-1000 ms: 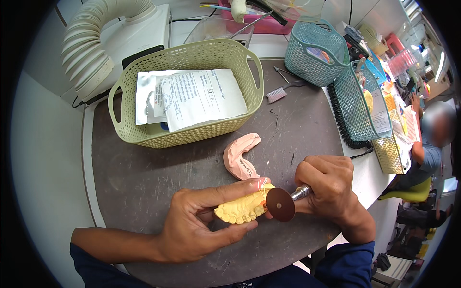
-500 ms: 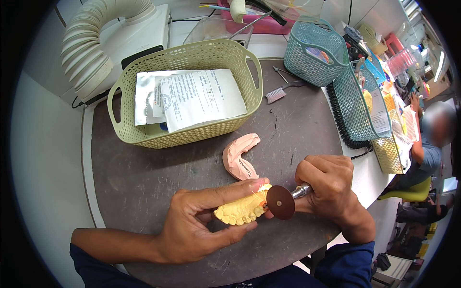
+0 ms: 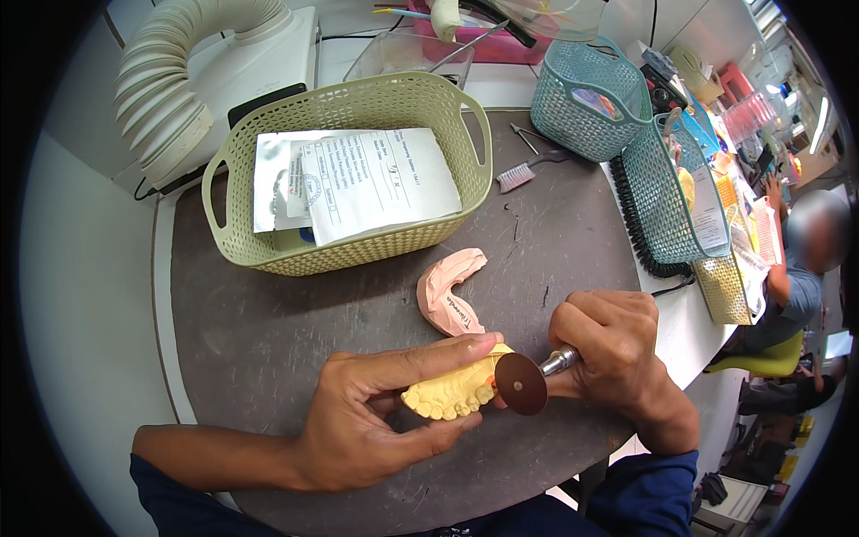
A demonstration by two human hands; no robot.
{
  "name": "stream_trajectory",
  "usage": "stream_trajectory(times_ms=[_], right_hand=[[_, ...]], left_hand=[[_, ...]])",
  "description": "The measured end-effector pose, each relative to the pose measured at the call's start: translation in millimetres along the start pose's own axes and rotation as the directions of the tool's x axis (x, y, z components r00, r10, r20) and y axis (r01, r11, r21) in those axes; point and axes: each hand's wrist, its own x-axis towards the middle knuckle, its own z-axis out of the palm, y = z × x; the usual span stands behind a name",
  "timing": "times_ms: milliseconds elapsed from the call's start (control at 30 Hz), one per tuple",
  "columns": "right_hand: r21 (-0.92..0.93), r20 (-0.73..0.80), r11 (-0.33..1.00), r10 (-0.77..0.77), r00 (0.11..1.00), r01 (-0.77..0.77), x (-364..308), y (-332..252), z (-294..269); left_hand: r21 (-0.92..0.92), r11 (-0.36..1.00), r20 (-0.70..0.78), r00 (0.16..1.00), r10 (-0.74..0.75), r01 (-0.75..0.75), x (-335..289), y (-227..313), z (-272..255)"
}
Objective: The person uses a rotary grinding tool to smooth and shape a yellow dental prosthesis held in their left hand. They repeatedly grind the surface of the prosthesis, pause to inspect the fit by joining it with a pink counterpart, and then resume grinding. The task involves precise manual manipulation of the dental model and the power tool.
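Note:
Between the thumb and fingers of my left hand [image 3: 362, 407] is a yellow dental cast [image 3: 443, 394], its row of teeth turned toward me. A small orange-red patch shows at its right end. My right hand [image 3: 608, 345] is closed round a metal rotary handpiece [image 3: 559, 360]. On its tip sits a round dark brown cutting disc [image 3: 522, 384], right beside the cast's right end; the disc hides whether the two touch. Just beyond my left fingers a pink horseshoe-shaped dental cast [image 3: 440, 291] with handwriting lies on the dark bench top.
A green basket [image 3: 358, 255] with papers and a silver pouch stands behind. Farther right are a small brush [image 3: 519, 176], blue baskets [image 3: 591, 116] and a long black-bristled brush [image 3: 644, 224]. A white ribbed hose [image 3: 161, 98] curves at the back left. Another person [image 3: 805, 259] sits at the far right.
Pale streaks of dust or fibre on the yellow cast near the disc no longer show. The disc has shifted very slightly down against the cast. Both hands keep their hold.

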Motion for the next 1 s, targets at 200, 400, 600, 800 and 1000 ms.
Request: stream_trajectory(times_ms=[200, 400, 600, 800, 1000], right_hand=[[-0.01, -0.029, 1.0, 0.009, 1.0, -0.009, 0.6, -0.2, -0.8], [-0.015, -0.029, 0.999, 0.029, 0.999, -0.029, -0.2, -0.2, -0.8], [-0.018, -0.026, 0.999, 0.032, 0.999, -0.032, -1.2, -0.1, 0.5], [-0.01, -0.011, 0.999, 0.035, 0.999, -0.035, -1.0, -0.4, 0.3], [-0.011, -0.001, 1.0, 0.022, 1.0, -0.022, 0.4, -1.9, -1.0]], left_hand=[[-0.004, 1.0, 0.001, 1.0, 0.016, -0.016, 0.7, 0.0, 0.5], [-0.005, 1.0, -0.006, 1.0, 0.013, -0.013, 0.3, 0.5, 1.0], [-0.01, 1.0, -0.013, 1.0, 0.013, -0.013, -0.7, 1.1, 1.8], [-0.034, 0.999, -0.017, 1.0, 0.009, -0.01, -0.1, 0.0, 2.4], [-0.008, 1.0, -0.006, 1.0, 0.006, -0.006, -0.5, 0.3, 1.4]])
